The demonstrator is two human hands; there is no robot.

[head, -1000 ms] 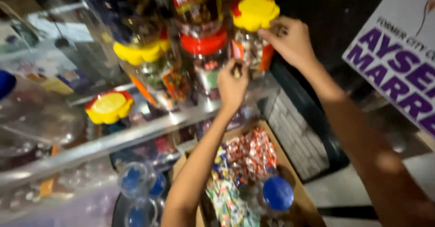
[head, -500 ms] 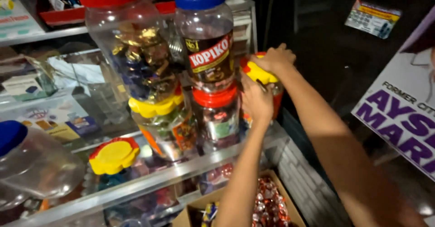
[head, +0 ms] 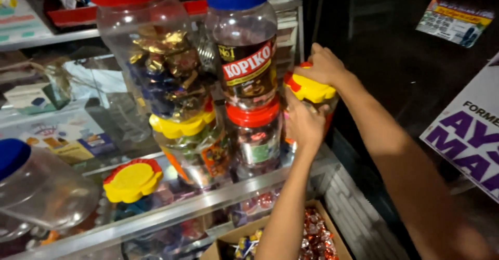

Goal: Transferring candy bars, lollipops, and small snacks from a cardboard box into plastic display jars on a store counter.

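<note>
A clear plastic candy jar with a yellow and red flower-shaped lid (head: 311, 89) stands at the right end of a glass counter top (head: 171, 213). My right hand (head: 323, 65) rests on top of the lid, fingers curled over it. My left hand (head: 304, 124) grips the jar's body from the front, just below the lid. Both forearms reach up from the lower right.
Left of it stand stacked candy jars: a blue-lidded jar (head: 244, 47) on a red-lidded one (head: 254, 135), a red-lidded jar (head: 148, 52) on a yellow-lidded one (head: 192, 145). A loose yellow lid (head: 132, 179) and a blue-lidded jar (head: 31, 187) lie left. A cardboard box of wrapped candies (head: 312, 236) sits below.
The view has tilted upward and drawn closer to the jars. My hands have stayed on the yellow-lidded jar, with the right hand now settled on top of its lid.
</note>
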